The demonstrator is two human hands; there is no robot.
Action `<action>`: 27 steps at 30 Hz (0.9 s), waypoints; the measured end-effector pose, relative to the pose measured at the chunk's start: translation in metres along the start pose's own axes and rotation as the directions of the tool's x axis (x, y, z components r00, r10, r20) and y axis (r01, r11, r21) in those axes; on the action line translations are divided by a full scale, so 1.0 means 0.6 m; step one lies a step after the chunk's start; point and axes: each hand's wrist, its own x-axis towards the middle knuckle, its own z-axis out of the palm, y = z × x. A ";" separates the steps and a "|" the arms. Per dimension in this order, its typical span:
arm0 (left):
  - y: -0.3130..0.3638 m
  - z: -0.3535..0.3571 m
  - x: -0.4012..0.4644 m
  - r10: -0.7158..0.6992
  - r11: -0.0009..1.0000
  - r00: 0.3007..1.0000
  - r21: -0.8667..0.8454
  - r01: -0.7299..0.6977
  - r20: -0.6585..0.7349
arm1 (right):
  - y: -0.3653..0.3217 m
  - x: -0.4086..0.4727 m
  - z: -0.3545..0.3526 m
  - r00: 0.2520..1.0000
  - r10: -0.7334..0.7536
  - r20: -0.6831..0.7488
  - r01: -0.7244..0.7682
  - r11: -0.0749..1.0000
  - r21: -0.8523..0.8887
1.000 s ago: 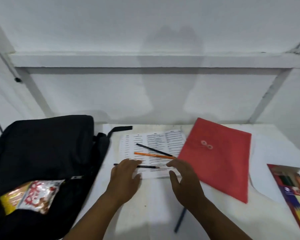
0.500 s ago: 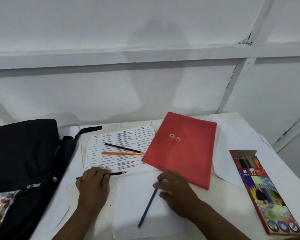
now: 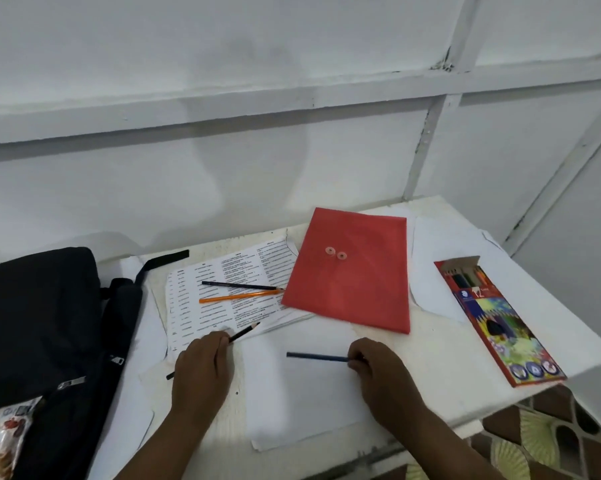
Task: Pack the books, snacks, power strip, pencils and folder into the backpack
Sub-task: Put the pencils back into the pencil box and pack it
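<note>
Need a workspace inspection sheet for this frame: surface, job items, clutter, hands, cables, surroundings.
Surface: white table, covered with loose white sheets.
Job's things: black backpack at the left; snack packet lying on it; red folder flat, overlapping the printed sheet; dark pencil and orange pencil lying on that sheet; coloured pencil box at the right, flap open.
Clutter: nothing seen beyond the papers.
Hands: left hand grips a black pencil; right hand pinches a blue pencil.
Cables: nothing seen.
Surroundings: white panelled wall; patterned floor lower right.
</note>
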 end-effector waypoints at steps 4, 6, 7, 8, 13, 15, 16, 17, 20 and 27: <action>0.012 -0.007 -0.007 -0.018 0.994 1.000 -0.107 0.020 0.024 | 0.001 -0.041 -0.026 0.992 0.119 -0.050 -0.118 0.993 0.023; 0.020 -0.012 -0.007 -0.020 0.994 1.000 -0.105 0.023 0.023 | 0.007 -0.060 -0.041 0.985 0.140 -0.105 -0.137 0.990 0.039; 0.025 -0.011 -0.004 -0.009 0.995 1.000 -0.100 0.012 0.027 | 0.012 -0.068 -0.048 0.979 0.152 -0.133 -0.144 0.987 0.067; 0.032 -0.009 0.001 0.009 0.995 0.999 -0.104 -0.005 0.035 | 0.016 -0.073 -0.055 0.973 0.169 -0.158 -0.153 0.982 0.109; 0.123 0.013 0.042 0.161 0.966 0.984 -0.214 -0.142 0.074 | 0.032 -0.067 -0.094 0.941 0.214 -0.264 -0.150 0.959 0.242; 0.171 0.033 0.060 0.204 0.941 0.975 -0.293 -0.169 0.092 | 0.043 -0.057 -0.120 0.936 0.270 -0.225 -0.197 0.934 0.299; 0.196 0.046 0.067 0.205 0.934 0.974 -0.317 -0.164 0.101 | 0.051 -0.051 -0.134 0.935 0.281 -0.217 -0.204 0.926 0.319; 0.220 0.060 0.075 0.191 0.930 0.976 -0.338 -0.144 0.109 | 0.061 -0.043 -0.149 0.937 0.276 -0.216 -0.194 0.922 0.335; 0.298 0.103 0.096 0.123 0.903 0.981 -0.428 -0.048 0.148 | 0.099 -0.015 -0.195 0.944 0.243 -0.225 -0.146 0.915 0.375; 0.450 0.221 0.130 -0.069 0.726 0.965 -0.651 0.222 0.252 | 0.212 0.051 -0.333 0.931 0.179 -0.319 -0.060 0.935 0.350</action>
